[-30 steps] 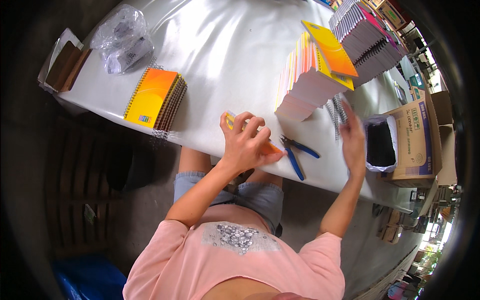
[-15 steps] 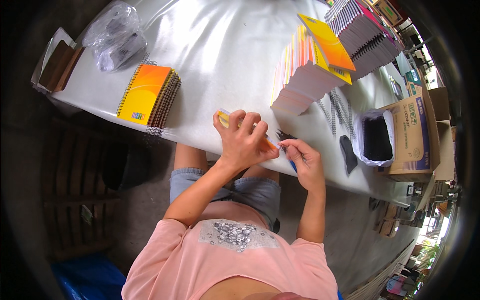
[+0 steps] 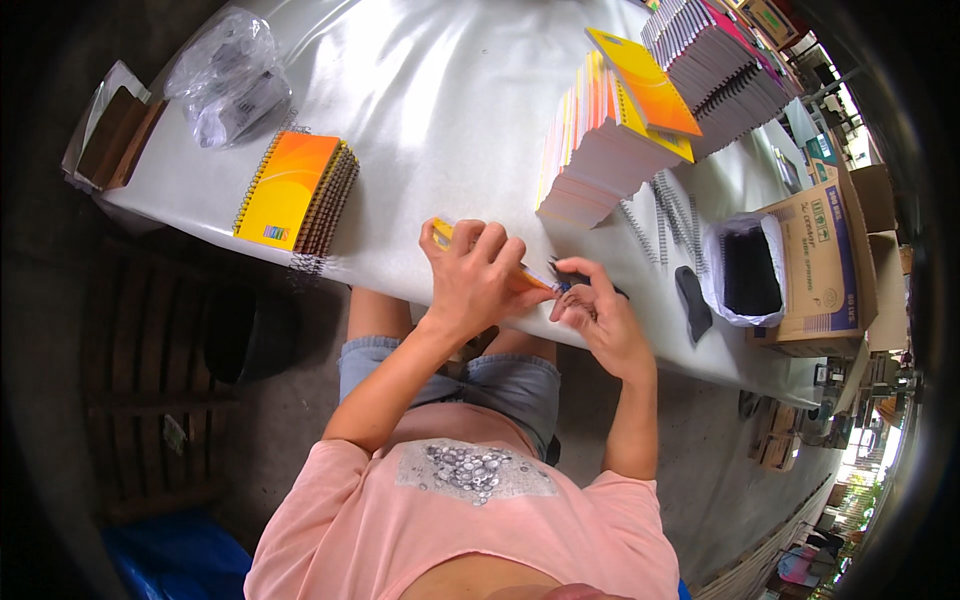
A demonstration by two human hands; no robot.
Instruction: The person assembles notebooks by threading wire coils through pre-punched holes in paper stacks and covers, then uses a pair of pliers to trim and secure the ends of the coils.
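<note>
A yellow-and-orange notebook [image 3: 530, 276], narrow as I see it edge-on, is gripped in my left hand [image 3: 472, 268] at the table's front edge. My fingers wrap over it and cover most of it. At its right end my right hand [image 3: 603, 318] is curled around a dark tool with blue parts that looks like pliers [image 3: 563, 287]. My fingers hide much of this tool. Left of my hands lies a pile of spiral-bound notebooks [image 3: 285, 190] with yellow-orange covers. A tall stack of yellow-edged notebooks [image 3: 610, 140] stands beyond my right hand.
Loose wire spirals [image 3: 668, 225] lie right of the stack, near a dark flat piece [image 3: 692, 305]. A white-lined container [image 3: 752, 268] stands by a cardboard box [image 3: 825, 255]. More spiral-bound books [image 3: 715, 75] are piled behind. Clear plastic bags [image 3: 230, 80] lie at the far left.
My right hand has shifted slightly, its forefinger lifting and reaching farther over. The pliers have turned in it. My left hand still holds the notebook, a little lower at the wrist.
</note>
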